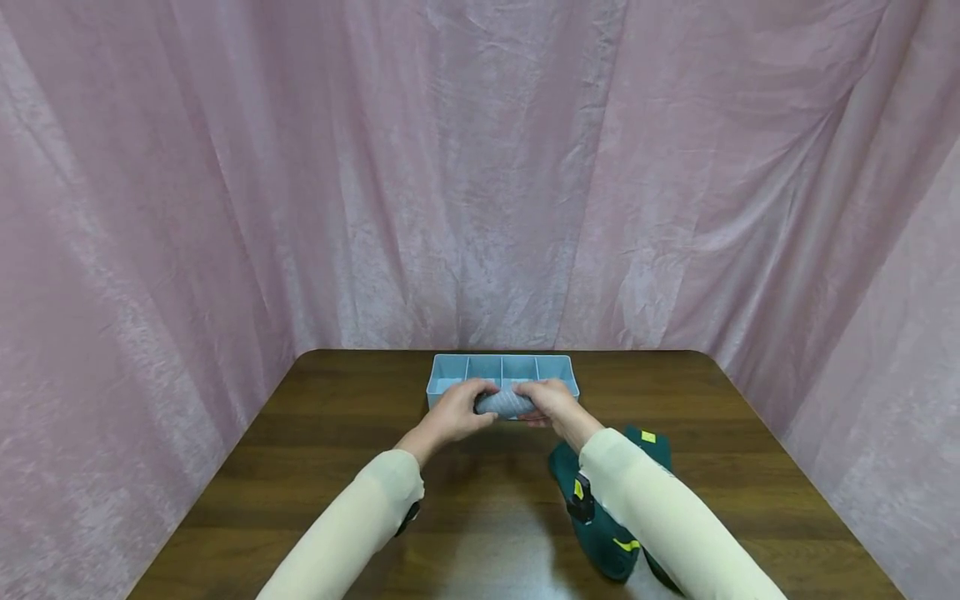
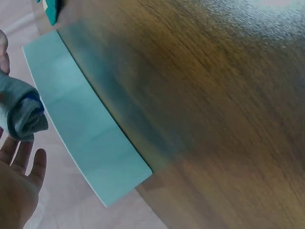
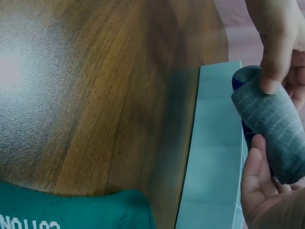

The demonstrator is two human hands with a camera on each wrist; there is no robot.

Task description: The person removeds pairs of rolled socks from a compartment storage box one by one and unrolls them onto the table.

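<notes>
Head view: grey fabric roll [image 1: 506,404] held up at near long side of the light-blue box [image 1: 553,367], around the middle of that side, overlapping its rim in view. Can't tell the exact clearance. Roll looks like a fat, soft cylinder, tightly wound: thin pale slanting stripes on the outside, spiral layers at one end, dark blue patches at the edge. Left hand [image 1: 452,411] holds the roll's left end, thumb pressed on the cloth, fingers curled behind. Right hand [image 1: 555,408] has the other end, fingers bent round it. Box has four compartments in a row. Green socks [image 1: 606,543] lie right of the box and nearer the person, partly under the right sleeve [image 1: 667,512], yellow marks and white lettering. Wooden table [image 1: 300,483] under the box.
</notes>
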